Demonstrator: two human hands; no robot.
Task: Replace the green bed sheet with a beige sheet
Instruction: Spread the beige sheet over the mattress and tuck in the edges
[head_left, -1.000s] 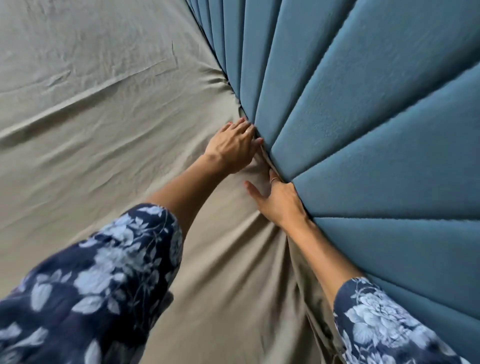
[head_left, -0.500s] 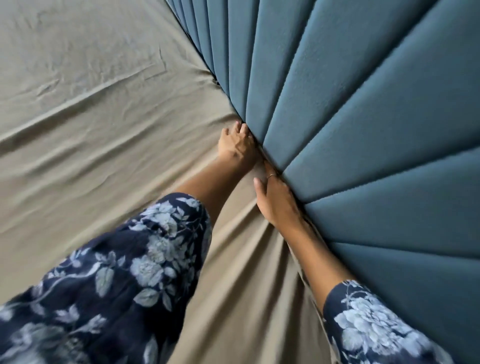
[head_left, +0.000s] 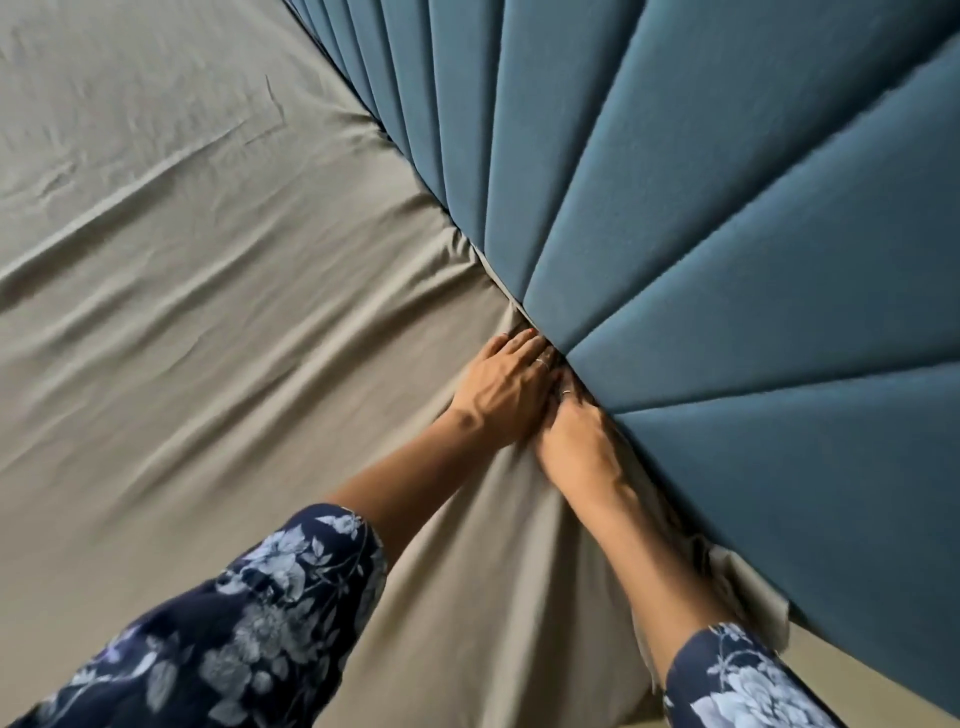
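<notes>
Both hands meet at the frame's centre, the left hand (head_left: 506, 387) flat with fingers together and the right hand (head_left: 579, 441) with fingertips hidden, likely tucking the beige sheet (head_left: 218, 322) under the blue headboard (head_left: 727, 234) toward two o'clock.

Two bare forearms reach forward from dark blue floral sleeves (head_left: 249, 618), converging near the middle of the scene. The left hand (head_left: 501, 387) lies palm down, fingers extended and close together, a ring on one finger. The right hand (head_left: 576, 441) sits just beside it, touching it, fingers angled forward and partly hidden, a ring showing there too.
</notes>
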